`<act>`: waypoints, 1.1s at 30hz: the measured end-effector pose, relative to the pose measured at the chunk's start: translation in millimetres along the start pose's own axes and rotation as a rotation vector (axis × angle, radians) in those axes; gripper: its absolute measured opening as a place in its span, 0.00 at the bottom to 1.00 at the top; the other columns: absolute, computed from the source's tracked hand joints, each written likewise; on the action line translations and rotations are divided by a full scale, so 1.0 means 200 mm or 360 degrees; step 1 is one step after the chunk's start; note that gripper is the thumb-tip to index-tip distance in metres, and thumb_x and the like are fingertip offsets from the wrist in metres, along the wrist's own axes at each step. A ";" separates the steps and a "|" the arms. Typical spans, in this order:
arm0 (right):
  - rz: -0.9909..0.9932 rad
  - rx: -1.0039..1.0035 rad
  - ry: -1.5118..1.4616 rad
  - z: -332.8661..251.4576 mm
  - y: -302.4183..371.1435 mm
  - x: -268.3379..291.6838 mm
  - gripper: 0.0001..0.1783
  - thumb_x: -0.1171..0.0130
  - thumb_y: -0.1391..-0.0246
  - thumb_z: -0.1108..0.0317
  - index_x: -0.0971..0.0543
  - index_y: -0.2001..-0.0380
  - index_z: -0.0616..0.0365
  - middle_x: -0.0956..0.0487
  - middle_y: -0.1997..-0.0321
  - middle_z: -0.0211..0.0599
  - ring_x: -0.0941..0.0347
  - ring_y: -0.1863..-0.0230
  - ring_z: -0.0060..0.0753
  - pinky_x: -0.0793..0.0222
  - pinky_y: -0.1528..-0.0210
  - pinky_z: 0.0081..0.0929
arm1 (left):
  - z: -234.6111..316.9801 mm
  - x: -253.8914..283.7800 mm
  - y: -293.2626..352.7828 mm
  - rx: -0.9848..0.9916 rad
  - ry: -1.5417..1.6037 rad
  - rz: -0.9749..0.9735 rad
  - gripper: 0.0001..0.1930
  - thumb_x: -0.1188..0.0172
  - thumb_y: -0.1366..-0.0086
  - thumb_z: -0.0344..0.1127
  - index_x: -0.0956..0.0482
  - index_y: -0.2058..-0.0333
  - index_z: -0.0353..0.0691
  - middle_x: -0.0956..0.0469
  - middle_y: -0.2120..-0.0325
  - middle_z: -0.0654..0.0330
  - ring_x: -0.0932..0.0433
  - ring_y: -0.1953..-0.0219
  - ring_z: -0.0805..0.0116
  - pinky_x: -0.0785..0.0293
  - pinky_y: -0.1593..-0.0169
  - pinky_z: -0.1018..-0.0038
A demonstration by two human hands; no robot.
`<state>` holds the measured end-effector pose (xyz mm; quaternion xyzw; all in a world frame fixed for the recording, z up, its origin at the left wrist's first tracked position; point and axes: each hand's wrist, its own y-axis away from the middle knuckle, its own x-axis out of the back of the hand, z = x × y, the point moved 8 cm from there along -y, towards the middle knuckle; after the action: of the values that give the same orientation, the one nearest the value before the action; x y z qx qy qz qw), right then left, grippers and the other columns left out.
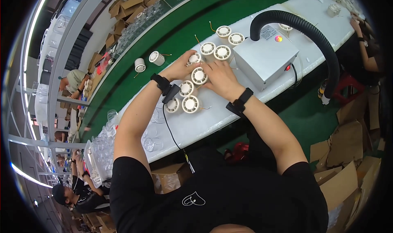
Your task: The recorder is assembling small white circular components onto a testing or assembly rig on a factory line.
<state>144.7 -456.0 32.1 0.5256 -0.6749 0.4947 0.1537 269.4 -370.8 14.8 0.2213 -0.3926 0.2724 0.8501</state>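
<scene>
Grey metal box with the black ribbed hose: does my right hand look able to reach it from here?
Probably yes: your bare right hand is just left of the box, and only white tabletop seems to lie between, though it is currently among the white round-topped cylinders.

- White table [198,125], slanting from 8 o'clock up to 2 o'clock.
- On it, four white cans [222,52] with slotted tops stand between 12 and 1 o'clock.
- More slotted cans [190,104] cluster around the middle.
- Grey box [262,54] at 2 o'clock.
- Clear glasses [152,143] at 8 o'clock.
- Green surface [180,36] beyond, carrying two loose cans [156,58] between 10 and 11 o'clock.
</scene>
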 end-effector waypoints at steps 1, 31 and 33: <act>-0.0033 0.0016 0.0027 0.00 0.03 0.01 0.31 0.33 0.64 0.66 0.31 0.53 0.57 0.30 0.58 0.38 0.34 0.53 0.40 0.39 0.52 0.36 | 0.06 -0.02 0.02 -0.0025 0.0055 -0.0134 0.31 0.43 0.39 0.45 0.43 0.42 0.39 0.34 0.48 0.48 0.32 0.47 0.61 0.35 0.45 0.69; -0.0786 -0.0424 0.0309 0.03 -0.25 -0.10 0.31 0.35 0.64 0.58 0.29 0.56 0.63 0.28 0.53 0.51 0.29 0.54 0.50 0.32 0.52 0.37 | 0.31 -0.27 1.09 -0.0075 -0.0356 0.1193 0.26 0.34 0.51 0.34 0.30 0.52 0.36 0.31 0.51 0.52 0.37 0.47 0.49 0.39 0.44 0.59; -0.0783 -0.0484 0.0318 0.05 -0.22 -0.08 0.31 0.35 0.64 0.58 0.29 0.56 0.63 0.28 0.53 0.52 0.29 0.54 0.50 0.32 0.52 0.37 | 0.30 -0.30 1.09 -0.0077 -0.0418 0.1399 0.26 0.34 0.52 0.33 0.30 0.52 0.39 0.31 0.50 0.56 0.39 0.45 0.50 0.42 0.44 0.59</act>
<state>193.1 -452.7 37.9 0.5930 -0.5752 0.3851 0.4114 65.8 -258.7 38.9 0.0465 -0.5600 0.5677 0.6017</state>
